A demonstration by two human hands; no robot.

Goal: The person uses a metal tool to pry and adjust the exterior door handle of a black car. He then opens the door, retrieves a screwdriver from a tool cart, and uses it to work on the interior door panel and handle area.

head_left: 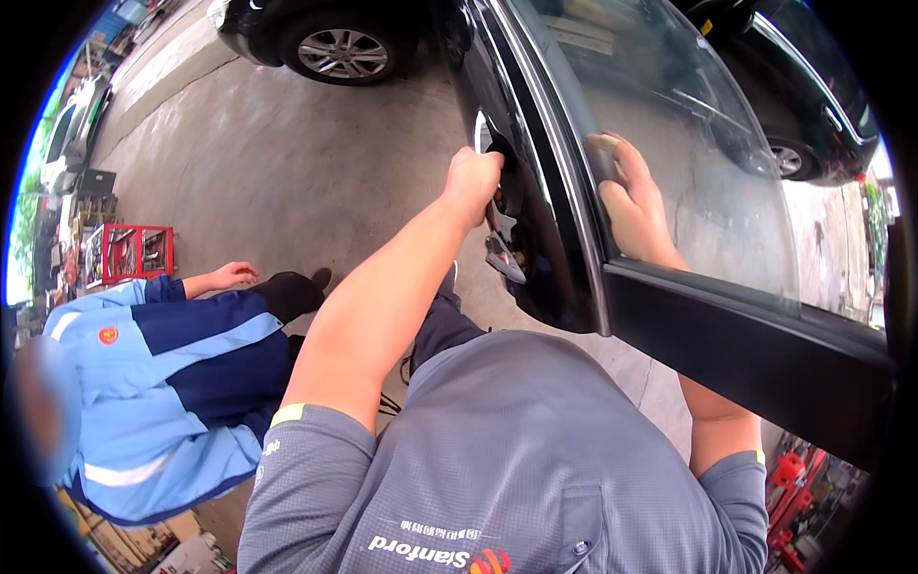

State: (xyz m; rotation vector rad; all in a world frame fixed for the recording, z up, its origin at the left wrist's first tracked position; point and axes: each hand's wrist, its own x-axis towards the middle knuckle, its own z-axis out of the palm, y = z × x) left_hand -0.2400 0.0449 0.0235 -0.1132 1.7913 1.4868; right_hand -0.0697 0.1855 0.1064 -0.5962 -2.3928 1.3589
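A black car door (564,287) stands open in front of me, with chrome trim along its window edge. My left hand (472,182) is closed around the chrome door handle (505,262) on the outer panel, by a dark recess. The handle's middle is hidden by my fingers. Through the window glass (708,163) shows my right hand (639,203), on the other side of the door. Its thumb and fingers are bent around a blurred dark shape that I cannot make out. My right forearm passes behind the black window frame (746,335).
At my left is a person (172,383) in a blue work jacket, one hand held out. Beyond them stands a red tool rack (139,252). A dark car's wheel (342,53) is ahead, another black car (813,105) far right. Red equipment (794,488) lies at lower right.
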